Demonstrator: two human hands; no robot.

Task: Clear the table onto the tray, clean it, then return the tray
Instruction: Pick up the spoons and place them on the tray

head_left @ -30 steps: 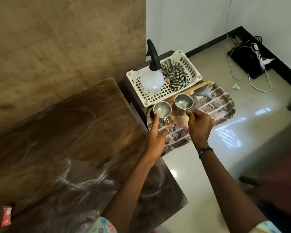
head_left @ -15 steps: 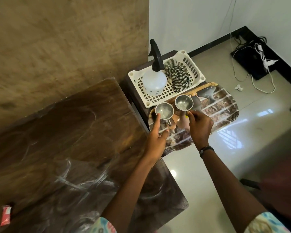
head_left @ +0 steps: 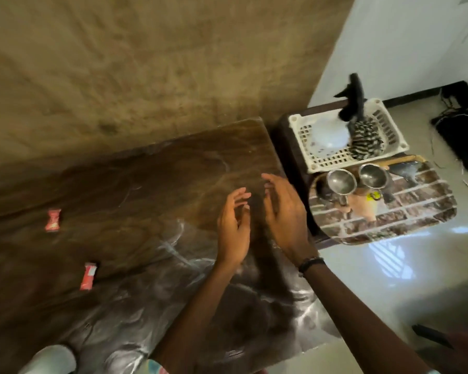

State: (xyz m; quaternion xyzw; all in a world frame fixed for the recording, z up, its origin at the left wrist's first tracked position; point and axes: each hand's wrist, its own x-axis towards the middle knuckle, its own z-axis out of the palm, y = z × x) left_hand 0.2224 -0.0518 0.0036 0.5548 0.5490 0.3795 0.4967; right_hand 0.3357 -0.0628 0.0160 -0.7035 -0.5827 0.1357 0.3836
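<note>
Two steel cups, one on the left and one on the right, stand on the patterned tray to the right of the dark wooden table. My left hand and my right hand hover over the table's right part, fingers apart and empty, palms facing each other. Two red wrappers lie on the table's left side, one farther back and one nearer. A white cup shows at the table's near left edge.
A white plastic basket behind the tray holds a spray bottle with a black trigger and a striped cloth. Cables and a black device lie on the tiled floor at the far right. A brown wall backs the table.
Both hands let go of the steel cups, which now stand on the tray, and drew back left over the table. The view swung left, bringing the wrappers and white cup into sight.
</note>
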